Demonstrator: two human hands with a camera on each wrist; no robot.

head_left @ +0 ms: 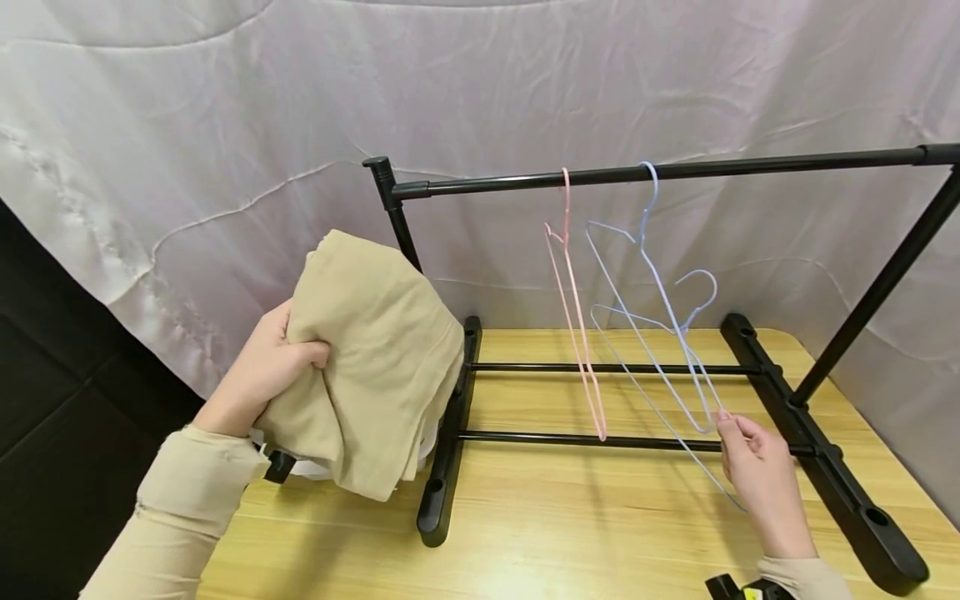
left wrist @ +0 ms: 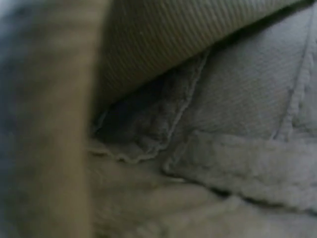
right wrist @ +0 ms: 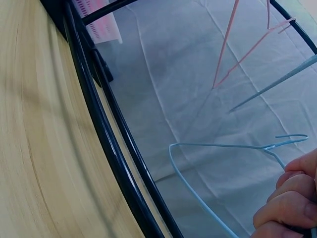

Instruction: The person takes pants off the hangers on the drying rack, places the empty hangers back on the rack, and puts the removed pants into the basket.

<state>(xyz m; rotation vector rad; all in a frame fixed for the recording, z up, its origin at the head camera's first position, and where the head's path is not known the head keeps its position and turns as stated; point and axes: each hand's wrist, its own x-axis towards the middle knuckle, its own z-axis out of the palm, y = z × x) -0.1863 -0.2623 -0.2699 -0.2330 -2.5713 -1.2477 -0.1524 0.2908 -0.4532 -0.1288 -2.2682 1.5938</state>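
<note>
On the left in the head view, my left hand (head_left: 266, 358) grips a folded beige garment (head_left: 375, 342), thumb across its front and the other fingers hidden behind the cloth. Stitched seams of beige fabric (left wrist: 237, 158) fill the left wrist view up close. My right hand (head_left: 765, 479) pinches a light blue wire hanger (right wrist: 218, 145) by one end of its frame, and its hook is off the rail. Just behind it, a second blue hanger (head_left: 644, 225) hangs from the rail. A pink hanger (head_left: 566, 208) hangs to the left of that one.
A black garment rack stands on the wooden table (head_left: 555, 517), with a top rail (head_left: 495, 182), two lower bars and black feet (head_left: 448, 475). Something white (head_left: 309, 470) shows partly behind the garment. A pale curtain (head_left: 487, 92) hangs behind the rack.
</note>
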